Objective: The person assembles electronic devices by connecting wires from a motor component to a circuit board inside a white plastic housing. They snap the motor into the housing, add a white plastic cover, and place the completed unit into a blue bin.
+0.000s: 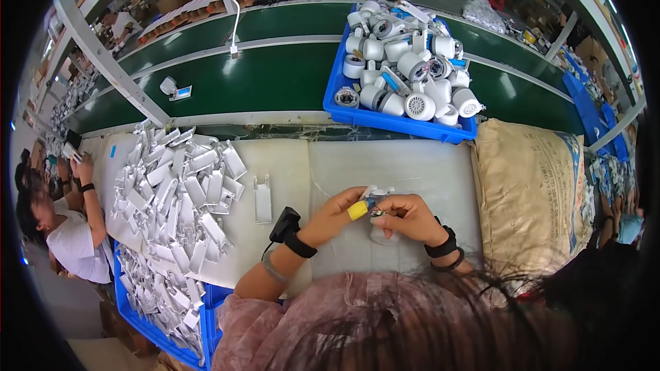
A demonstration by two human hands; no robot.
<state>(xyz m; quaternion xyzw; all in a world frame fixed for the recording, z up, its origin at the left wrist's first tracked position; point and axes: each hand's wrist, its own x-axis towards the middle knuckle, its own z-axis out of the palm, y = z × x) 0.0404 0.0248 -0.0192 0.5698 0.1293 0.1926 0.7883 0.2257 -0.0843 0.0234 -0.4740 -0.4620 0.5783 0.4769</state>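
Observation:
Close together over the table, both my hands work at one white plastic housing (pixel 385 235), partly hidden beneath the fingers. My left hand (pixel 338 211), with yellow wrap on a finger, is closed around its upper side. My right hand (pixel 412 217) pinches at a small part with bits of colour, perhaps wires, in front of the housing; the fingers hide most of it. Left of my hands a single white plastic cover (pixel 262 199) lies on the table, beside a heap of similar covers (pixel 199 189).
A blue crate (pixel 395 122) full of white round-headed units stands beyond my hands, on the green conveyor (pixel 275 86). A brown sack (pixel 526 192) lies to the right. Low on the left, a blue bin (pixel 161 345) holds more covers. Another person (pixel 79 237) works at far left.

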